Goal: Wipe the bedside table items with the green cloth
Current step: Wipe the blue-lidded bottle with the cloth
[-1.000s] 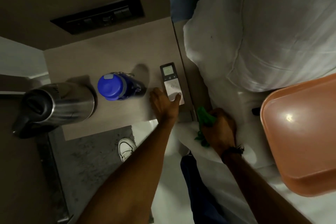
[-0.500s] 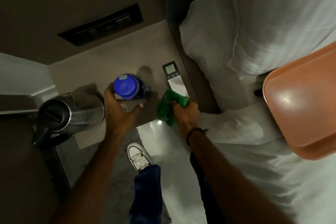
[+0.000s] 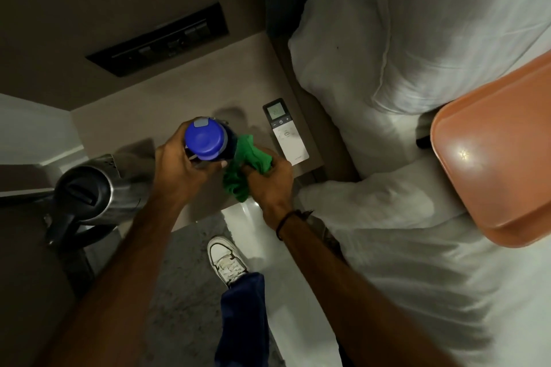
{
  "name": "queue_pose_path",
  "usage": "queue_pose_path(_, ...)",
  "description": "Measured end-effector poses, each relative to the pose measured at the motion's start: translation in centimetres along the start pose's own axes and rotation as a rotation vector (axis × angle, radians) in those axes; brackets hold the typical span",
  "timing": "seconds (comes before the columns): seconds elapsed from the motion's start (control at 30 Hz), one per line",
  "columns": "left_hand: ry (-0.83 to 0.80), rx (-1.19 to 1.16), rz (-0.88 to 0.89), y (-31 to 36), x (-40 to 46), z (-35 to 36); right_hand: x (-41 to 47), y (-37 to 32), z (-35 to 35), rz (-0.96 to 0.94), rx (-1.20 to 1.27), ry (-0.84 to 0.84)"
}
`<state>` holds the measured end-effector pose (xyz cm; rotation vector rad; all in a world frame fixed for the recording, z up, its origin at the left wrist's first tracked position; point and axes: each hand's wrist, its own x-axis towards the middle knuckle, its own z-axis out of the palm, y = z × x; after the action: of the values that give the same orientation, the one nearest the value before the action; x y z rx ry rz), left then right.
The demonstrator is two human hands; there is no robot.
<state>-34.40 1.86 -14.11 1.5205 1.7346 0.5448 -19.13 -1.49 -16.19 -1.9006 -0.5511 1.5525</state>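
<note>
My left hand grips a blue bottle with a blue lid, held up above the beige bedside table. My right hand clutches the bunched green cloth, which presses against the bottle's right side. A white remote with a small lit screen lies flat on the table's right edge, just right of the cloth. A steel kettle with a black lid and handle stands at the table's left end; my left wrist hides part of it.
A bed with white pillows borders the table on the right, and an orange tray lies on the bedding. A black switch panel is on the wall behind. My white shoe stands on the floor below the table.
My left hand left the remote, took the blue bottle and lifted it off the table. My right hand brought the green cloth up from the bed edge against the bottle.
</note>
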Motion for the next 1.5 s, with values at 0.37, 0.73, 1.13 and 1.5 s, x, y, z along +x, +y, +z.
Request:
queue_pose_path(0.37, -0.016, 0.033, -0.006, 0.1, 0.5, -0.5, 2.1, -0.5, 0.4, -0.198, -0.195, 0.052)
queue_pose_path(0.73, -0.051, 0.074, 0.0, 1.1, 0.5, -1.1, 2.3, -3.4, 1.5, -0.298, -0.076, 0.035)
queue_pose_path(1.13, -0.061, 0.031, -0.086, 1.2, 0.6, -0.8, 0.3, 0.5, 1.2, -0.373, -0.138, 0.082)
queue_pose_path(1.5, -0.089, 0.01, -0.129, 1.6, 0.4, -1.0, -1.0, 2.2, 1.3, -0.41, -0.183, 0.007)
